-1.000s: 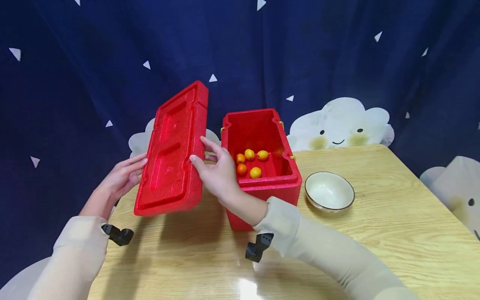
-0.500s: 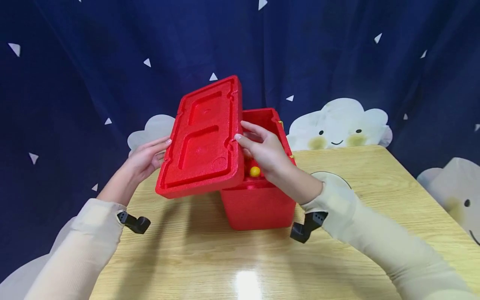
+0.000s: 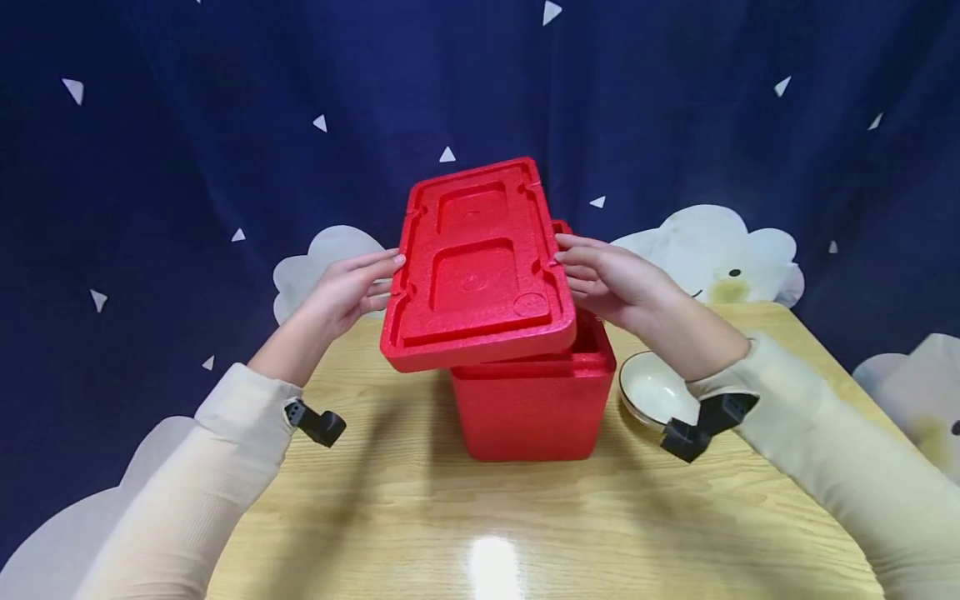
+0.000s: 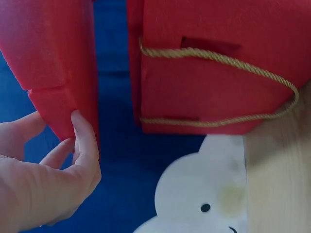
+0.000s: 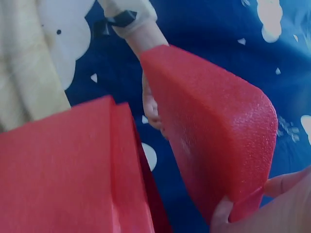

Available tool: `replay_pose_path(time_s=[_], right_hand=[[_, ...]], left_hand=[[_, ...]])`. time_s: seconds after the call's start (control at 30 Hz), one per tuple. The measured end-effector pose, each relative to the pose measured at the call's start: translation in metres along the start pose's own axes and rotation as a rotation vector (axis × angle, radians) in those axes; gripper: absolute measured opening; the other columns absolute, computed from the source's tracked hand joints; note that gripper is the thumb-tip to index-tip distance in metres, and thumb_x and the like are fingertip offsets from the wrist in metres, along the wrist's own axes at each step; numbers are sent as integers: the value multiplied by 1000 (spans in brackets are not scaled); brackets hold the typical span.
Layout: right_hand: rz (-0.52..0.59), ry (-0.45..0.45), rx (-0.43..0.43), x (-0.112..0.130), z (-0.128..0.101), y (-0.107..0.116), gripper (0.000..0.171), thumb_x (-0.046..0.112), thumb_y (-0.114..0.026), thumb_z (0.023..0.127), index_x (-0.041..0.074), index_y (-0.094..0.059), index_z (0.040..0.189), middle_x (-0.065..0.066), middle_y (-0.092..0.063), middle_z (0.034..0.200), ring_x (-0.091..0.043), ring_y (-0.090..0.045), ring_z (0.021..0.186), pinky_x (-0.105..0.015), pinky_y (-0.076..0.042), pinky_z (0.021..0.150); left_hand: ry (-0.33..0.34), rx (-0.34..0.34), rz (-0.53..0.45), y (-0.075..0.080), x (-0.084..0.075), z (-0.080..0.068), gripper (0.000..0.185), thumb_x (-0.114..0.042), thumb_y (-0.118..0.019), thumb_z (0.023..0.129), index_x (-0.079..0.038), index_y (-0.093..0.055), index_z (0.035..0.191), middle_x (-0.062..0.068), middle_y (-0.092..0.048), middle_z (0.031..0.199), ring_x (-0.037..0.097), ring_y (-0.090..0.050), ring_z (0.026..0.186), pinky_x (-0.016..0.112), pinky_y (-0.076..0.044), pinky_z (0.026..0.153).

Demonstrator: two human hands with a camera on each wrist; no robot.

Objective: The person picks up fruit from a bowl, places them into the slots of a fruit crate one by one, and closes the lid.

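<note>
Both hands (image 3: 345, 292) hold red lid (image 3: 480, 267) over box (image 3: 532, 408).

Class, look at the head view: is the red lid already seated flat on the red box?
No: the lid is tilted above the box, with a gap showing, held between the left hand and right hand.

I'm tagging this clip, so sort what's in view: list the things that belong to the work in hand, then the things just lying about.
In the work:
- red foam lid, held tilted above the box
- red foam box, standing on the table
- left hand, on the lid's left edge
- right hand, on the lid's right edge

Lying about:
- white bowl, right of the box
- wooden table
- blue cloud-print backdrop
</note>
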State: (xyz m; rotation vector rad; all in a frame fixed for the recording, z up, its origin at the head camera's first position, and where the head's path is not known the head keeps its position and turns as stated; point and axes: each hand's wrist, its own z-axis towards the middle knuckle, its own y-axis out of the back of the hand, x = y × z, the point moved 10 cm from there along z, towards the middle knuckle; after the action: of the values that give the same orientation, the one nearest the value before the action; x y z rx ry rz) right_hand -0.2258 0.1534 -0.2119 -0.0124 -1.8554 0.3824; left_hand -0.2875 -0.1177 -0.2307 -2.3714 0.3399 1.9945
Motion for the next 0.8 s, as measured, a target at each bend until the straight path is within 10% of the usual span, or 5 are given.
replay_pose_path(time_s=[0.2, 0.8], right_hand=[[67, -79, -25, -4, -2, 29, 64, 15, -54, 95, 24, -27, 152, -2, -44, 131, -15, -52, 113, -20, -58, 78], [53, -101, -48, -6, -1, 55, 64, 17, -54, 96, 25, -26, 152, 0, -48, 124, -12, -61, 97, -21, -58, 76]], left_hand=[[-39, -20, 50, -23, -12, 9, 57, -35, -62, 92, -16, -46, 143, 11, -54, 139, 28, -62, 120, 29, -56, 87], [-71, 31, 42, -49, -11, 16, 57, -30, -61, 93, -12, -44, 144, 14, -52, 142, 28, -59, 123, 31, -52, 96]])
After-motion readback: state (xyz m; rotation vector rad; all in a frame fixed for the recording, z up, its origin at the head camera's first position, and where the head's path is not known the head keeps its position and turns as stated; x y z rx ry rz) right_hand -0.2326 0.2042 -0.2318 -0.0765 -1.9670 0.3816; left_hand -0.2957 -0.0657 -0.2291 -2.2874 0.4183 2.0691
